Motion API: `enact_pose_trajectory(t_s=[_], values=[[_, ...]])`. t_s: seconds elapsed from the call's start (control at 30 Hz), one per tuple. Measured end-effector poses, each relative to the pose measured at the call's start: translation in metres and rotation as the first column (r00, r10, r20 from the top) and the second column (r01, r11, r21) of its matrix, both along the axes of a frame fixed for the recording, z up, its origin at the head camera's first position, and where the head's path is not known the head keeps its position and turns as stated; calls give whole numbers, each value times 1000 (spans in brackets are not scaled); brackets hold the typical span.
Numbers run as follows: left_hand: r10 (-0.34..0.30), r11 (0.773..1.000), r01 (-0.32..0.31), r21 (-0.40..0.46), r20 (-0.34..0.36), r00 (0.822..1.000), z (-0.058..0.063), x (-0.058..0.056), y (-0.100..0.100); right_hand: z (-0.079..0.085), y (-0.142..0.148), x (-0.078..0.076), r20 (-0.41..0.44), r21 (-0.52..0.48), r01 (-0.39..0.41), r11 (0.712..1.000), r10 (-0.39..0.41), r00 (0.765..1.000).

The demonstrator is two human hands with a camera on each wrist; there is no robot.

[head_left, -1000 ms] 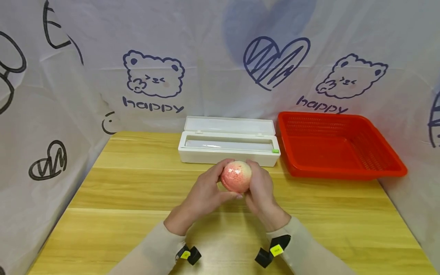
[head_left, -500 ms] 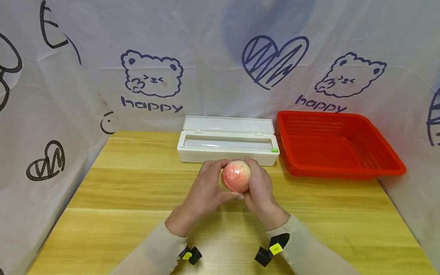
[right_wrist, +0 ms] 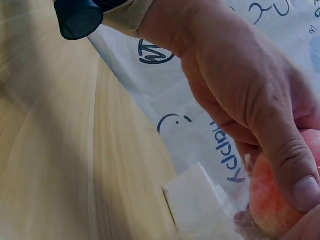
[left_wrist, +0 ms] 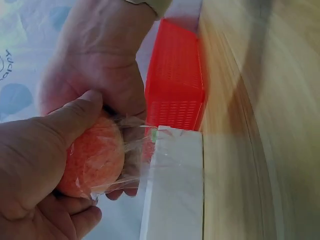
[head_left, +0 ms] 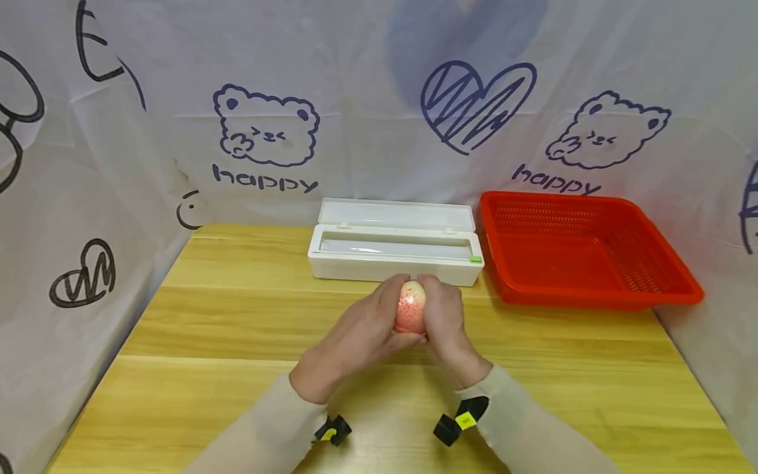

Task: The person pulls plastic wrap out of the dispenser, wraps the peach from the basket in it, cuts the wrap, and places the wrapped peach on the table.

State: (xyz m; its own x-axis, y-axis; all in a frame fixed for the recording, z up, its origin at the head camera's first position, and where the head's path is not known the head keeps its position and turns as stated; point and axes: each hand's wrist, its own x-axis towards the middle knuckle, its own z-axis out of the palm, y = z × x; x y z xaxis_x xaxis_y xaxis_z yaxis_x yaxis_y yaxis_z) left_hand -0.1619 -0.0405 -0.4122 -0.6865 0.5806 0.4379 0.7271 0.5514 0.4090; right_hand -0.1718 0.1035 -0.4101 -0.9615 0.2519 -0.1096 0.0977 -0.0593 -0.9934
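Between both hands, in front of the white box, is a round pink-and-cream peach in shiny clear plastic film. The left hand curls around its left side, and the right hand cups the right side, so only a narrow strip shows in the head view. Seen from the left wrist, loose cling film stretches off the peach toward the other hand's fingers. The left thumb presses on the wrapped fruit there. Some fingers are hidden behind it.
A white cling film dispenser stands behind the hands, lid raised, with a roll inside and a green slider at its right end. Right of it sits a red plastic basket. A white cloth with drawings hangs behind the wooden table.
Both hands have closed further inward around the peach, covering more of its sides. The left hand has shifted slightly right. Dispenser and basket have stayed in place.
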Motion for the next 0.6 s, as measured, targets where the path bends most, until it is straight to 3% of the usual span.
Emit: enact_pose_trajectory(t_s=[0.13, 0.23, 0.3, 0.37, 0.47, 0.6], values=[[17, 999, -20, 44, 85, 996, -1, -3, -1, 4, 5, 0, 4, -47, -109, 993, 109, 994], [19, 995, -33, 92, 150, 989, -1, -6, -2, 7, 7, 2, -25, -120, -214, 969, 213, 977], [14, 992, -36, 118, 176, 984, 0, -7, -3, 7, 6, 3, -69, -65, -250, 966, 246, 967], [19, 992, -41, 116, 183, 983, 2, -7, -3, 7, 5, 3, -93, 23, -221, 975, 222, 971], [25, 993, -43, 114, 158, 987, 4, -6, -1, 4, 3, 3, -109, 177, -96, 980, 116, 987], [49, 992, -62, 108, 116, 992, 5, -5, 2, 2, 3, 2, -115, 243, 14, 970, 14, 993]])
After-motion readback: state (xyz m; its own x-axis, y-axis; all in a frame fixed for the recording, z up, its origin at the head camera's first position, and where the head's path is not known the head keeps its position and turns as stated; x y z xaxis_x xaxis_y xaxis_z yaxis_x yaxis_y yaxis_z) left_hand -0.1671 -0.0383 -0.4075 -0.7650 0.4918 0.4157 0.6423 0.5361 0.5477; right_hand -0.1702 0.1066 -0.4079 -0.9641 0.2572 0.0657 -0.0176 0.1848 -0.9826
